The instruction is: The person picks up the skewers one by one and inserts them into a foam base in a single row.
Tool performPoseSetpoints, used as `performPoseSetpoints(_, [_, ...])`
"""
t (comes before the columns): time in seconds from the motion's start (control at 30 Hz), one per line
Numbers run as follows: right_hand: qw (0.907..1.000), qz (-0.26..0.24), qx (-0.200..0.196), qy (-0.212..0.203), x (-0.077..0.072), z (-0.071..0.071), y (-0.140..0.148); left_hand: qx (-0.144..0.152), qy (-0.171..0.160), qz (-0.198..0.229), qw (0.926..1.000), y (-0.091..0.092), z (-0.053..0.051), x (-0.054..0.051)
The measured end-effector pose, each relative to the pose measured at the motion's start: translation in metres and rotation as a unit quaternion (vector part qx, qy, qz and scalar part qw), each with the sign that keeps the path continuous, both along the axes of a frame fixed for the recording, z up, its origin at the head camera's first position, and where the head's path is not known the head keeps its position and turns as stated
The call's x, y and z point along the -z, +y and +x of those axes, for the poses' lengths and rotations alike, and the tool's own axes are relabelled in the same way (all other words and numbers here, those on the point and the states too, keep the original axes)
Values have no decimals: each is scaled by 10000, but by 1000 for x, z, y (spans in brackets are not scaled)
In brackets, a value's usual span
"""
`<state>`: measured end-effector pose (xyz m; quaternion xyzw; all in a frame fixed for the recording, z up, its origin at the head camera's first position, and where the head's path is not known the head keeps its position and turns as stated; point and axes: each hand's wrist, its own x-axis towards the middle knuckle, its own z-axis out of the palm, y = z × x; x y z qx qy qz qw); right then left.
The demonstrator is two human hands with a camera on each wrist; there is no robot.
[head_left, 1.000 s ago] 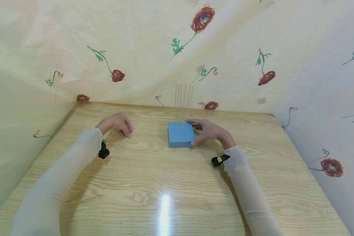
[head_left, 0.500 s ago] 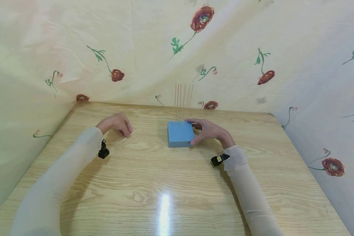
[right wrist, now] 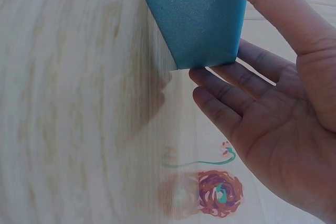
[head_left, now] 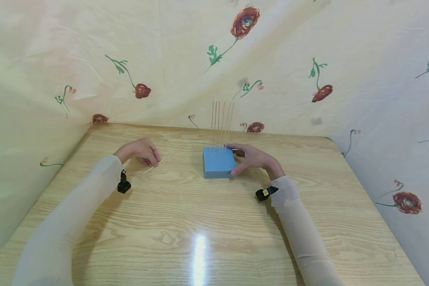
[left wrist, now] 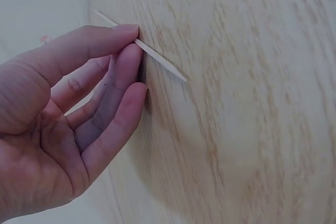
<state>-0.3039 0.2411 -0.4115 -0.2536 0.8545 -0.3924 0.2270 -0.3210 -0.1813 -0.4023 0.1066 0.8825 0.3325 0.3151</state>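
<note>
My left hand [head_left: 146,152] is low over the left part of the table. It pinches a thin wooden skewer [head_left: 173,153] between thumb and index finger. In the left wrist view, a tapered end of the skewer [left wrist: 160,60] sticks out past the fingertips. A square blue foam block [head_left: 219,162] lies to the right of that hand. Several thin sticks [head_left: 218,119] stand upright in a row along its far edge. My right hand [head_left: 254,158] grips the block from its right side. The right wrist view shows the thumb on one face and fingers [right wrist: 220,90] at another.
The wood-grain table [head_left: 186,210] runs under both arms. Flower-patterned cloth [head_left: 178,59] hangs behind it and along both sides. A small black camera [head_left: 124,185] is strapped to the left wrist, another black camera [head_left: 262,194] to the right. Light glares off the front of the table [head_left: 200,254].
The skewer has turned in my left fingers and lies slightly flatter, its far end reaching further right. My left hand has shifted very slightly. The right hand and block have stayed put.
</note>
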Motion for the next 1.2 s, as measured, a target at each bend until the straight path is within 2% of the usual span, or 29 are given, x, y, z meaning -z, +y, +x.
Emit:
performPoseSetpoints(0.37, [10000, 18, -1, -8, -1, 0, -1, -24, 135, 380, 9992, -9, 1, 11])
performPoseSetpoints(0.67, [10000, -16, 11, -48, -2, 0, -1, 72, 267, 706, 9971, -16, 5, 17])
performPoseSetpoints(1.03, [10000, -14, 10, -53, -1, -1, -1, 71, 10, 1154, 9933, -22, 3, 22])
performPoseSetpoints(1.2, [10000, -16, 10, -50, -1, -2, 0, 74, -11, 1300, 9915, -25, 2, 25])
